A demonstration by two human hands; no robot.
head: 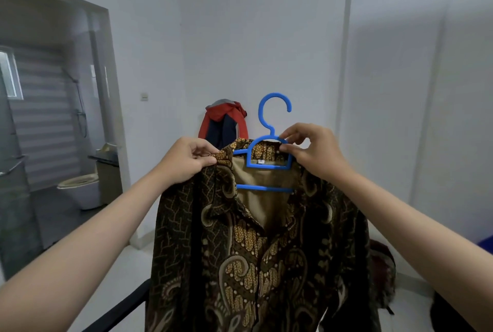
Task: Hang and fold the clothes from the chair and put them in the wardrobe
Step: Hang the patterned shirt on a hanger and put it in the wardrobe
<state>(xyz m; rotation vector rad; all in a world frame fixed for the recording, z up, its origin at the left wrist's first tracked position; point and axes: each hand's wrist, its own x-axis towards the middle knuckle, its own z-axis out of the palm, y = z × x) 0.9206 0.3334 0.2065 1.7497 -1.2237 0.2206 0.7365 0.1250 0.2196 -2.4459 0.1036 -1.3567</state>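
- The brown-and-gold batik-patterned button shirt [256,246] hangs in mid-air in front of the person, held up at chest height, already threaded onto a blue plastic clothes hanger [266,161] whose hook stands clear above the collar.
- The left hand [186,161] has its grip pinched on the shirt's collar and shoulder fabric; the right hand [314,150] has its grip closed with fingertips on the hanger's upper arc and the collar beside it.
- The step in hand, as I judge it, is seating the shirt squarely: draw each shoulder seam out to the hanger's ends, keep the collar centred under the hook, and let the front placket fall straight so the cloth does not slide off one side.
- The left shoulder looks bunched under the fingers and should be smoothed outward before letting go.
- The cloth is thin and drapes loosely, with a plain tan lining showing inside the neck, where a small white size label sits.
- A dark bar at the lower left, just beside the shirt's hem, is probably part of the black chair [120,310], though the view is too partial to be sure.
- Behind, a red and navy jacket [222,123] hangs on the white wall [266,24]; a doorway on the left opens onto a bathroom with a toilet [80,187].
- No wardrobe is in view.
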